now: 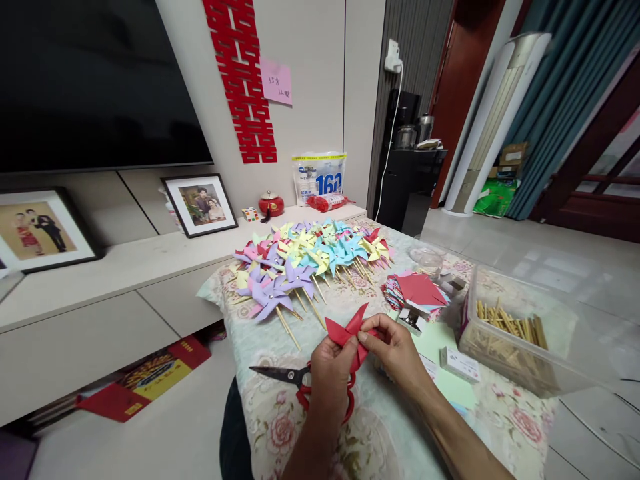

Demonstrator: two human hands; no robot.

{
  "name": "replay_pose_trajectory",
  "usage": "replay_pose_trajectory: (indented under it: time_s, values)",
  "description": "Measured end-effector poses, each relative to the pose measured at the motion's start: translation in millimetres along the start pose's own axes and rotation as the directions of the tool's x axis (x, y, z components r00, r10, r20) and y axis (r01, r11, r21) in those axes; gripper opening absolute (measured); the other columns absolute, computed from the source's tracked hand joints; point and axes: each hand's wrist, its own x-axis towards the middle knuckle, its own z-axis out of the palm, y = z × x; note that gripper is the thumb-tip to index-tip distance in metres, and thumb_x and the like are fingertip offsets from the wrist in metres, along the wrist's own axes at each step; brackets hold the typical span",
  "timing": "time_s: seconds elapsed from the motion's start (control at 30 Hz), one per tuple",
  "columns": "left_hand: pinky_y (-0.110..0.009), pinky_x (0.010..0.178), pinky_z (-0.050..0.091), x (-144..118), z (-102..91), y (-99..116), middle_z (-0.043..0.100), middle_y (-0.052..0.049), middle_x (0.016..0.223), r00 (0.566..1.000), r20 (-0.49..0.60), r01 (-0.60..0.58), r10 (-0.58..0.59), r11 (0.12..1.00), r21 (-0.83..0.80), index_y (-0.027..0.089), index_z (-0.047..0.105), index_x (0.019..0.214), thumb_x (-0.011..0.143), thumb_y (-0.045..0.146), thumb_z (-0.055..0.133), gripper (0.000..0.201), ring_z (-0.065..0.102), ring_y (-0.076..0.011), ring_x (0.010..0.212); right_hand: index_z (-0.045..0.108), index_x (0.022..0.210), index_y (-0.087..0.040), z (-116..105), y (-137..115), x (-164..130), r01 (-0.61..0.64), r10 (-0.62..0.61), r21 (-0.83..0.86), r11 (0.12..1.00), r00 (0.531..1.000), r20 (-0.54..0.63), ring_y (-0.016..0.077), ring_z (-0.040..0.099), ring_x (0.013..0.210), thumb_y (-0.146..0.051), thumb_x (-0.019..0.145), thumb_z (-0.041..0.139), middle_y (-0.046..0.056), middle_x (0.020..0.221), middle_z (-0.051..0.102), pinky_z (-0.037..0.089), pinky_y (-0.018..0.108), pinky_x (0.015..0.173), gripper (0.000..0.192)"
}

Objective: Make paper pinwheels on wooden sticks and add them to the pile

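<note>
A red paper pinwheel [345, 331] is held up in front of me, its blades folded in toward the middle. My left hand [334, 365] pinches it from the lower left, thumb near the centre. From the right, my right hand [393, 343] grips it with thumb and forefinger at the centre; whether a pin is between them is hidden. Red-handled scissors [293, 375] lie under my left wrist, blades pointing left. Beyond my hands, many finished pinwheels [270, 293] on sticks lie heaped in purple, yellow, blue and pink.
A clear plastic box [500, 360] of wooden sticks stands at the right. Near it are a stack of coloured paper squares [417, 291], a small open box [413, 320] and a white carton [460, 365]. A TV cabinet [125, 267] runs along the left.
</note>
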Motion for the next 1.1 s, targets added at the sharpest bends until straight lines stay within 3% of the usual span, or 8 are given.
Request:
replay_pose_trajectory:
  time_s: [0.17, 0.7, 1.1]
  values:
    - [-0.024, 0.065, 0.051, -1.3, 3.2, 3.8, 0.072, -0.003, 0.068, 1.0, -0.009, 0.002, -0.002, 1.0, 0.017, 0.014, 0.076, 0.085, 0.066, 0.031, 0.078, 0.025, 0.066, -0.0149, 0.063, 0.061, 0.073, -0.019, 1.8, 2.4, -0.3, -0.011, 0.013, 0.059, 0.998, 0.999, -0.037, 0.0139, 0.053, 0.059, -0.038, 0.068, 0.08, -0.002, 0.066, 0.061, 0.039, 0.026, 0.058, 0.027]
    - [-0.022, 0.058, 0.049, 2.7, -0.1, -2.2, 0.071, -0.001, 0.062, 0.99, -0.141, 0.028, -0.022, 0.999, 0.042, 0.014, 0.071, 0.076, 0.057, 0.028, 0.084, 0.027, 0.063, -0.0121, 0.055, 0.058, 0.064, -0.021, 3.4, 0.7, 1.0, 0.025, -0.027, -0.021, 0.999, 0.994, -0.108, 0.0134, 0.046, 0.053, -0.039, 0.065, 0.078, -0.004, 0.058, 0.053, 0.036, 0.026, 0.053, 0.027]
    - [-0.024, 0.065, 0.053, 1.8, -1.7, -0.6, 0.075, -0.005, 0.071, 0.995, -0.094, 0.024, -0.02, 0.999, 0.04, 0.013, 0.073, 0.08, 0.06, 0.03, 0.083, 0.028, 0.067, -0.0137, 0.061, 0.057, 0.063, -0.022, 2.7, 0.0, 1.2, 0.024, -0.031, -0.075, 0.997, 0.994, -0.101, 0.014, 0.045, 0.054, -0.039, 0.065, 0.078, -0.003, 0.058, 0.053, 0.035, 0.026, 0.053, 0.028]
